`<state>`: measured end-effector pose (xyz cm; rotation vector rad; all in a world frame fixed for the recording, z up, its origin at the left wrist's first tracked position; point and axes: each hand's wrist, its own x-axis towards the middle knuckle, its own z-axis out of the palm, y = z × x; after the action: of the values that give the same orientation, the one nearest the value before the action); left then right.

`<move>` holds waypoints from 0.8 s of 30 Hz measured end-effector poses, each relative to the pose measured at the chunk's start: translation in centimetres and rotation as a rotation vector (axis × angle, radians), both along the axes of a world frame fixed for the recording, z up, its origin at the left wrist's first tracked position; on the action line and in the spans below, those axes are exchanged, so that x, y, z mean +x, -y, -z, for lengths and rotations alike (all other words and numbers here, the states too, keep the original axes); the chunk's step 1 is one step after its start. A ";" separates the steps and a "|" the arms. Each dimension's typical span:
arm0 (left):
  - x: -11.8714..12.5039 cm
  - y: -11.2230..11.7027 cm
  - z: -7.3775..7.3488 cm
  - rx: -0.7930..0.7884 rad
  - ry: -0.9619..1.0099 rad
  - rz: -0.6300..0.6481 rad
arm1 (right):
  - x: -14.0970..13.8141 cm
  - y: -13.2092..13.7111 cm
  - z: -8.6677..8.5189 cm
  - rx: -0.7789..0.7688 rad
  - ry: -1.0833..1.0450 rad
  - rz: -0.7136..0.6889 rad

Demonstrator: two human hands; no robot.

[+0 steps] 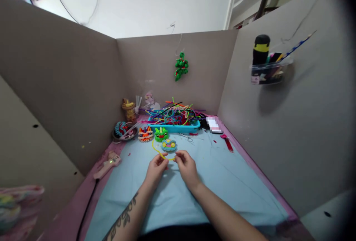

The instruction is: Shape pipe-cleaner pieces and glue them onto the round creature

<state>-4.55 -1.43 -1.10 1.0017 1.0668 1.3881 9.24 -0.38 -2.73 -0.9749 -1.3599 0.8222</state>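
So the left hand point(158, 166) and right hand point(185, 163) are both pinched narrow on one yellow pipe cleaner point(171, 159), thumb against fingers on each side. A short bit spans the small gap between the fingertips, and a longer loose tail curls away past the left fingers. It's a plain strand with a slight bend, so I'd say this piece is barely begun; I can't see it joined to anything.

Just beyond the fingertips sits a blue animal head point(169, 145), which looks mostly made to me, round yellow eyes and all. Behind it, a bit to the left of the fingers, a green animal head point(161, 134) and an orange animal head point(145, 134) look pretty much finished. There's plenty of loose material in the blue tray point(174, 128) farther out, and a glue gun point(108, 165) lies well apart from the left fingers with its light on.

As for pose, both forearms come in from the near edge and angle inward, hands nearly meeting, palms roughly facing each other, low over the blue cloth point(222, 189).
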 end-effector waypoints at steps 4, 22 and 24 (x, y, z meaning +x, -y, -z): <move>1.3 0.4 0.5 -0.024 -0.013 0.055 | -0.2 0.5 0.1 0.027 0.015 -0.013; 0.3 0.4 0.6 -0.011 0.092 -0.018 | -0.1 1.4 -1.5 0.099 0.112 -0.160; 0.3 0.4 0.6 0.001 0.082 -0.007 | -0.1 1.1 -1.3 0.071 0.095 -0.166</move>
<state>-4.26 -1.87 -1.74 0.9345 1.0098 1.4242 9.18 -1.51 -1.47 -0.8633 -1.5575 0.8540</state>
